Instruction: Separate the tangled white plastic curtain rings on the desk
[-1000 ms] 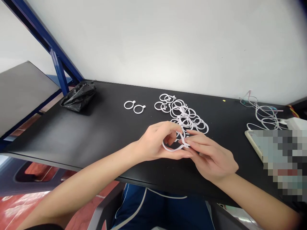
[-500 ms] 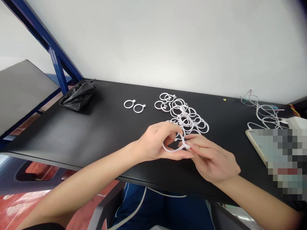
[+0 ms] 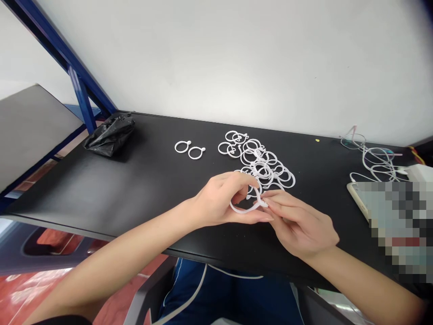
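Was lit brightly and quite softly, with pale glow on the wall [image 3: 216, 72], dull sheen on the table [image 3: 111, 189] and strong glare on the floor [image 3: 23, 293]. Looked mostly sharp, but stretched toward edges, darkened at upper right, coarsely pixelated at right.

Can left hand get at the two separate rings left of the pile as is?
Likely yes: nothing shows between the left hand and the two separate rings on the table. Its grip is busy, though, on the white ring shared with the right hand.

White ring [image 3: 241, 212] in left hand [image 3: 219, 198], right hand [image 3: 302, 225] on tab [image 3: 264, 204]
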`<state>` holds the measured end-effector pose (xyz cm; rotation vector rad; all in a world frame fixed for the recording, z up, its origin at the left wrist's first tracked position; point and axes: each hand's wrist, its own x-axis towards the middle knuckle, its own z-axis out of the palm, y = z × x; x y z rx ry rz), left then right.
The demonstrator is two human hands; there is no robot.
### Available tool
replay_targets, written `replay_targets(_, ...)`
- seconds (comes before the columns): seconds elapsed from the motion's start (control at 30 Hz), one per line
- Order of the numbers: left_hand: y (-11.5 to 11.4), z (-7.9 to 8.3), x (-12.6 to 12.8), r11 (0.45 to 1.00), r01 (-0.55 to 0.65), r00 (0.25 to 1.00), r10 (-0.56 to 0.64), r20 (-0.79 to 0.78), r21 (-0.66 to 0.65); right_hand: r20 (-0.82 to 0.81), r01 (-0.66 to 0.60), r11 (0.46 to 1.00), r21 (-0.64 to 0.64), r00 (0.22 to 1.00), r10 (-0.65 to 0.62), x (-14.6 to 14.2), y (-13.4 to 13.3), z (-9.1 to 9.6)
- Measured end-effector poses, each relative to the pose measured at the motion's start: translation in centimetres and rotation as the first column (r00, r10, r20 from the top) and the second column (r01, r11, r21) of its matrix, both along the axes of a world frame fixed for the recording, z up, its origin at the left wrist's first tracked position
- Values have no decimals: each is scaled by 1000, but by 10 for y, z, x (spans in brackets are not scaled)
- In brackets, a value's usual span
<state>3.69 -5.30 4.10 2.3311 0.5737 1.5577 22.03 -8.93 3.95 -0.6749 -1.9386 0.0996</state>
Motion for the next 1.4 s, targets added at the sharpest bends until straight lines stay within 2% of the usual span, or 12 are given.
replay_targets(0.17, 25, -1, -19, 987, -89, 966, 118, -230, 134, 31, 79, 997, -22, 996, -79, 5, 16, -5)
replay_targets(0.27, 48, 1, -41, 967, -243, 907, 255, -336, 77, 2, 133, 987, -87, 991, -133, 8, 23, -5)
replay_targets(0.43, 75, 1, -81, 840, -541, 739, 446, -506, -50, 16, 58, 998, -11, 998, -57, 7, 23, -4)
replay_targets(0.57, 83, -8, -95, 770, -624, 625, 387, -678, -135, 30, -13, 1000, -1, 999, 13, 5, 22, -1)
replay_targets(0.73, 87, -17, -96, 756, -642, 573, 361, -736, -129, 37, 15, 1000, -16, 999, -15, 5, 22, 0)
replay_targets(0.97, 87, -16, -100, 729, -680, 509, 385, -770, -85, 52, 8, 1000, -12, 999, -7, 3, 21, 1)
replay_targets(1.07, 82, -13, -91, 750, -660, 549, 447, -707, -38, 46, -9, 1000, -9, 999, 10, 2, 22, 2)
replay_targets(1.13, 74, -12, -75, 809, -587, 645, 457, -612, -14, 40, -16, 1000, -8, 999, 17, 2, 21, 2)
replay_targets(1.17, 69, -12, -66, 860, -510, 719, 412, -559, -23, 42, -19, 1000, -13, 999, 19, 2, 21, 1)
replay_targets(1.23, 57, -12, -46, 956, -282, 829, 204, -520, -74, 45, -20, 1000, -22, 999, 21, 2, 21, 0)
replay_targets(1.3, 48, -13, -32, 986, -122, 852, 45, -522, -113, 45, -21, 999, -30, 999, 23, 3, 20, -1)
replay_targets(1.4, 42, -16, -25, 987, -52, 847, -36, -531, -150, 40, -27, 999, -40, 999, 29, 3, 20, -3)
